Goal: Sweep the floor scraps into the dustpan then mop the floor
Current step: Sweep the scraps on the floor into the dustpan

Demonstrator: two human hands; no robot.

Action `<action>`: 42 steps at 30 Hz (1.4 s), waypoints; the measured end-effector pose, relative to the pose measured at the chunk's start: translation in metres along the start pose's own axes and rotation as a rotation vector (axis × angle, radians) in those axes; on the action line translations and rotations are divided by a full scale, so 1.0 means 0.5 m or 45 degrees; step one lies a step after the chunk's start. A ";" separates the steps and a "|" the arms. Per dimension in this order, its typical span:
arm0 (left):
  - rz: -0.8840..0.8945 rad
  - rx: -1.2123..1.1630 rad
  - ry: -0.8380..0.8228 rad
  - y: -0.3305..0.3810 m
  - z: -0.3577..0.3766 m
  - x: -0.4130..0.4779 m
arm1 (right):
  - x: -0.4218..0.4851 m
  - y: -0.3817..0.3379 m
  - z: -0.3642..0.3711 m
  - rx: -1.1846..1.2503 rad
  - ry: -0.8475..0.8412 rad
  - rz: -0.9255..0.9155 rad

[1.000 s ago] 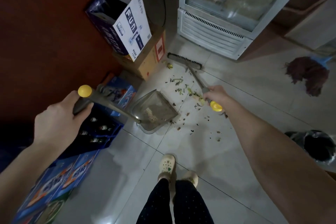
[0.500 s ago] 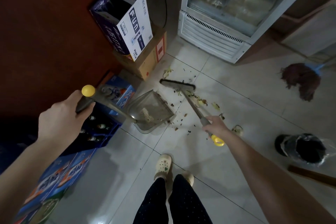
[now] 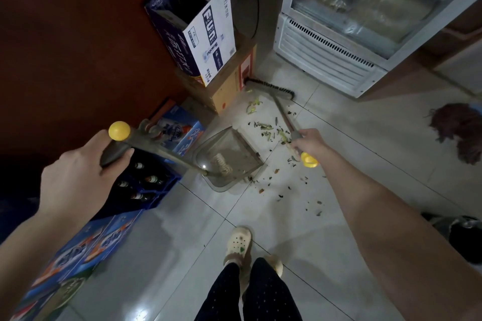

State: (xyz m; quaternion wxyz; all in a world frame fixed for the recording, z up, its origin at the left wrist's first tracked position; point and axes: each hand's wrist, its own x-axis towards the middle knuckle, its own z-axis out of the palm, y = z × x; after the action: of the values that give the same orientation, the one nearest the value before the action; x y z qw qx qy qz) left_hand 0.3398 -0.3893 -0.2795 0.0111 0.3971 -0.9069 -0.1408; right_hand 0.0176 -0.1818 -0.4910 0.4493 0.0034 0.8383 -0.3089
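Head view: my left grip (image 3: 75, 180) holds the dustpan (image 3: 229, 156), its mouth on the floor (image 3: 182, 229) beside the scraps (image 3: 266, 128); my right grip (image 3: 310, 142) clasps the broom (image 3: 276, 91). I'd pull short, low strokes toward it.

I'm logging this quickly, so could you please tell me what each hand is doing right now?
Left hand: closed around the dustpan handle.
Right hand: closed around the broom handle.

Dim light; red-brown wall (image 3: 65, 47) left; pale tiled floor (image 3: 182, 255); white glass-door fridge (image 3: 326, 41) ahead.
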 end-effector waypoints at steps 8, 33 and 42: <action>-0.007 0.031 -0.030 0.016 0.007 0.006 | -0.029 0.073 0.049 -0.171 -0.055 0.056; 0.001 0.085 -0.035 0.008 0.029 -0.049 | -0.069 0.149 -0.043 -0.080 -0.063 0.106; -0.019 0.060 -0.049 -0.001 0.037 -0.121 | -0.228 0.296 -0.033 -0.176 -0.136 0.185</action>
State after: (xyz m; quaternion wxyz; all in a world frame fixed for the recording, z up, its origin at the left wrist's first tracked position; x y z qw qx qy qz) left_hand 0.3793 -0.3411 -0.2917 -0.0169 0.4013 -0.9069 -0.1272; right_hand 0.1151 -0.0223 -0.4747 0.5136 0.0166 0.8301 -0.2166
